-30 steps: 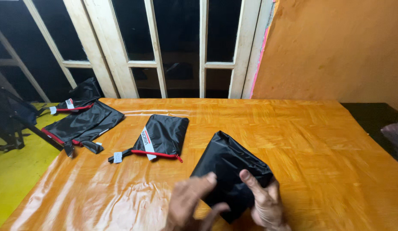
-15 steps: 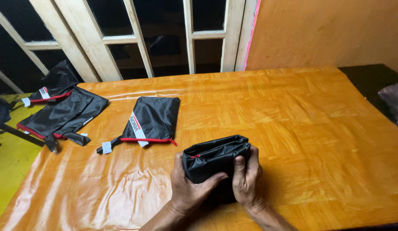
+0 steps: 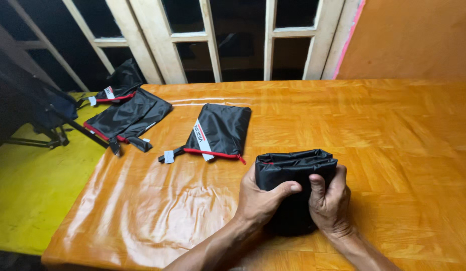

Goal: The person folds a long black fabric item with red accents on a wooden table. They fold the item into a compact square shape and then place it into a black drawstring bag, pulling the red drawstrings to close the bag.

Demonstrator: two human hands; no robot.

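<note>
A black fabric pouch (image 3: 293, 168), folded or rolled into a thick bundle, stands on the orange wooden table (image 3: 383, 120). My left hand (image 3: 260, 198) grips its left side with the thumb across the front. Gripping the right side is my right hand (image 3: 330, 198). Both hands squeeze the bundle near the table's front edge. A thin red line of zipper shows at the bundle's top left.
A flat black pouch with a red zipper and white label (image 3: 220, 131) lies on the table further back. Two more black pouches (image 3: 127, 113) hang over the table's left edge. A yellow surface (image 3: 32, 180) lies left, window frames (image 3: 213, 40) behind.
One second ago the pouch lay flat with my hands open over it. Now it is folded up into a bundle and both hands grip it.
</note>
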